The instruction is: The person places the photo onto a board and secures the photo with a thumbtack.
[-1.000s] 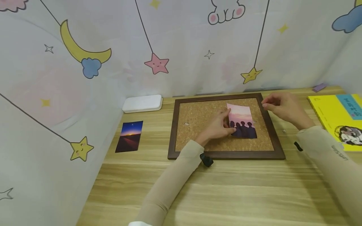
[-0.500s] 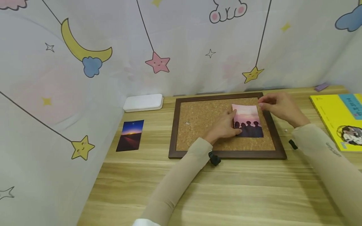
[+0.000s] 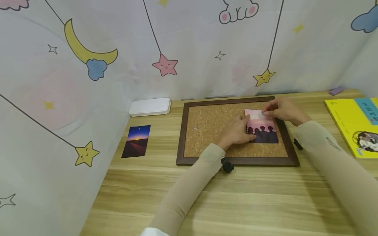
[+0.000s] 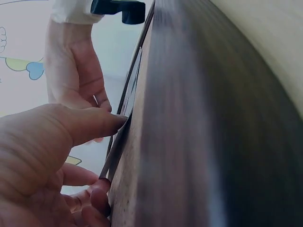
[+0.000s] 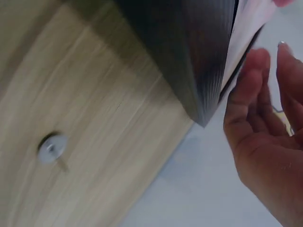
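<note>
A pink photo [image 3: 262,129] with dark silhouettes lies on the right part of a cork board [image 3: 236,161] with a dark brown frame. My left hand [image 3: 237,131] holds the photo's left edge, thumb on top and fingers curled below in the left wrist view [image 4: 61,142]. My right hand [image 3: 279,109] pinches the photo's top right corner with its fingertips. In the right wrist view the photo's white back [image 5: 248,23] lifts off the frame [image 5: 189,47] beside that hand's fingers [image 5: 265,132]. Whether anything else is between those fingertips is too small to tell.
A loose thumbtack [image 5: 52,146] lies on the wooden table beside the frame. Another photo [image 3: 136,141] lies left of the board, a white box [image 3: 149,107] behind it. A yellow book [image 3: 354,126] lies at the right edge. A patterned curtain backs the table.
The photo has slid right across the cork with my left hand. My right hand has come left from the frame's corner onto the photo's top edge.
</note>
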`<state>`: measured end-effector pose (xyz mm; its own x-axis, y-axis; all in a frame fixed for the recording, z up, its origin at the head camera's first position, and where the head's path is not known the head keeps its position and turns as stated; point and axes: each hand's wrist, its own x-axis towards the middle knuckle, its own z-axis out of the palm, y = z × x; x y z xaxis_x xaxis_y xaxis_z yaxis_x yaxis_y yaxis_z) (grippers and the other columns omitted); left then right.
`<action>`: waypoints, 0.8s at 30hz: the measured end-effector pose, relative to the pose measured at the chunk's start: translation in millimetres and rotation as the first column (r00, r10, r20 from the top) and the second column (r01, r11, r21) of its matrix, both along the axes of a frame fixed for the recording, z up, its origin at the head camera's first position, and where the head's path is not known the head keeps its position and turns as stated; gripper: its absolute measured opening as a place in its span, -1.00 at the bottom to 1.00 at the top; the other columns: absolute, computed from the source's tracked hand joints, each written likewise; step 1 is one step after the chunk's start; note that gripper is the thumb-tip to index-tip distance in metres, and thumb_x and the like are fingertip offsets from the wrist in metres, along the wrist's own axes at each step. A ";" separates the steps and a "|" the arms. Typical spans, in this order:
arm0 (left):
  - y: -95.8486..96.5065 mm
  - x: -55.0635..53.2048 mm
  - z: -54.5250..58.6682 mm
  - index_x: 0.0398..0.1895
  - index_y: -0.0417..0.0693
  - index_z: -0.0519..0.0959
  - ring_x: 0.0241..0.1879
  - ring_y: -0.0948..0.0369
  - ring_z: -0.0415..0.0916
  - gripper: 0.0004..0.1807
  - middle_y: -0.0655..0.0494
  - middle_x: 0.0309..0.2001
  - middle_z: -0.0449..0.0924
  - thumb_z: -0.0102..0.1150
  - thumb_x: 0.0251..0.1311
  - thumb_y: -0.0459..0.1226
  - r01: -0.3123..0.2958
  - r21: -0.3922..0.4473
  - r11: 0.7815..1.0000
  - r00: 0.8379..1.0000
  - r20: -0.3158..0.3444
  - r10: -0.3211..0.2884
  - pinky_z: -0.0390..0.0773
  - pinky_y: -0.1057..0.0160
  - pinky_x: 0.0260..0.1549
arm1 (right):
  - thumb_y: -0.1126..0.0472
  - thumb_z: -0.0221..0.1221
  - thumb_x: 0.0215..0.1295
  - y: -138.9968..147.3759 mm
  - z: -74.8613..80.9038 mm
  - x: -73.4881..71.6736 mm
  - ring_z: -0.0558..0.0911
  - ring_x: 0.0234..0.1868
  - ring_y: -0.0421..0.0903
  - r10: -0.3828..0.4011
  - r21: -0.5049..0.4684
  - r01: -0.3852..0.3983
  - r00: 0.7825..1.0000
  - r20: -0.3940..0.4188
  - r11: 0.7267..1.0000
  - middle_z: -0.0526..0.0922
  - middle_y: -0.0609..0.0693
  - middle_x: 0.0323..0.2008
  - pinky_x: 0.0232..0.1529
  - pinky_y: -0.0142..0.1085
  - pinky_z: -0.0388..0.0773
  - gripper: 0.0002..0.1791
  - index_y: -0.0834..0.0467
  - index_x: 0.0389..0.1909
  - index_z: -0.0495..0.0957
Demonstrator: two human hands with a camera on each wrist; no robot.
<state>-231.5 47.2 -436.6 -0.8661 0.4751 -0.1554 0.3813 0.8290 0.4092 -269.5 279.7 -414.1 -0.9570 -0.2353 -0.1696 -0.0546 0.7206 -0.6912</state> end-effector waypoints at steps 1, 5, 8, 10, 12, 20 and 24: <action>0.6 -0.1 -0.3 0.75 0.05 0.13 -0.05 0.26 0.45 0.04 0.14 0.36 0.38 0.42 0.33 0.11 -0.003 0.004 1.000 1.000 0.007 0.003 0.42 0.37 -0.15 | 0.18 0.27 0.55 -1.7 -0.2 -2.5 0.60 -0.14 -0.06 0.001 0.006 -0.001 1.000 0.013 1.000 0.77 0.20 -0.04 -0.17 -0.26 0.55 -0.73 0.29 0.05 0.71; 1.7 -0.5 -0.4 0.75 0.04 0.13 0.07 0.24 0.47 0.03 0.12 0.42 0.36 0.42 0.34 0.10 -0.011 0.023 1.000 0.999 0.033 0.010 0.50 0.34 0.01 | 0.24 0.27 0.51 -8.1 -1.0 -10.1 0.54 -0.15 0.01 -0.013 0.033 0.012 0.999 0.038 0.999 0.73 0.20 -0.10 -0.19 -0.25 0.49 -0.78 0.29 -0.01 0.76; 1.4 -0.7 0.4 0.75 0.04 0.13 0.16 0.22 0.46 0.03 0.09 0.47 0.33 0.42 0.34 0.10 -0.013 0.021 1.000 0.999 0.044 0.012 0.53 0.29 0.13 | 0.24 0.29 0.50 -11.4 -2.3 -13.8 0.52 -0.14 0.04 -0.022 0.031 0.020 0.998 0.050 0.999 0.69 0.18 -0.13 -0.20 -0.24 0.49 -0.79 0.31 -0.04 0.77; 1.0 -0.7 0.7 0.75 0.03 0.13 0.19 0.19 0.46 0.03 0.07 0.47 0.32 0.42 0.35 0.09 -0.016 0.021 1.000 0.999 0.051 0.015 0.54 0.25 0.18 | 0.22 0.31 0.49 -13.5 -3.3 -15.2 0.52 -0.15 0.03 -0.025 0.030 0.023 0.999 0.049 0.999 0.69 0.17 -0.12 -0.21 -0.24 0.48 -0.78 0.29 -0.05 0.78; 0.7 -0.8 0.7 0.75 0.04 0.12 0.22 0.19 0.45 0.03 0.07 0.48 0.31 0.43 0.35 0.09 -0.024 0.022 0.999 0.998 0.064 0.023 0.53 0.25 0.22 | 0.19 0.33 0.48 -14.7 -4.9 -16.5 0.51 -0.17 0.02 -0.032 0.030 0.030 0.998 0.050 0.999 0.70 0.16 -0.14 -0.22 -0.23 0.48 -0.77 0.28 -0.06 0.79; 1.9 0.1 0.6 0.74 0.06 0.15 0.35 0.15 0.50 0.02 0.03 0.57 0.27 0.43 0.33 0.10 -0.026 0.018 0.999 0.997 0.071 0.025 0.57 0.18 0.30 | 0.19 0.38 0.44 -16.3 -7.0 -17.0 0.48 -0.22 -0.03 -0.045 0.010 0.044 0.997 0.064 0.999 0.75 0.21 -0.09 -0.24 -0.23 0.46 -0.77 0.29 -0.08 0.81; 3.1 -0.5 0.2 0.74 0.06 0.15 0.31 0.17 0.50 0.02 0.05 0.56 0.28 0.43 0.33 0.10 -0.025 0.020 1.000 0.998 0.065 0.023 0.56 0.20 0.26 | 0.22 0.38 0.43 -14.2 -7.0 -18.2 0.50 -0.24 -0.05 -0.034 -0.001 0.034 0.997 0.067 0.999 0.78 0.20 -0.11 -0.25 -0.25 0.48 -0.77 0.32 -0.07 0.80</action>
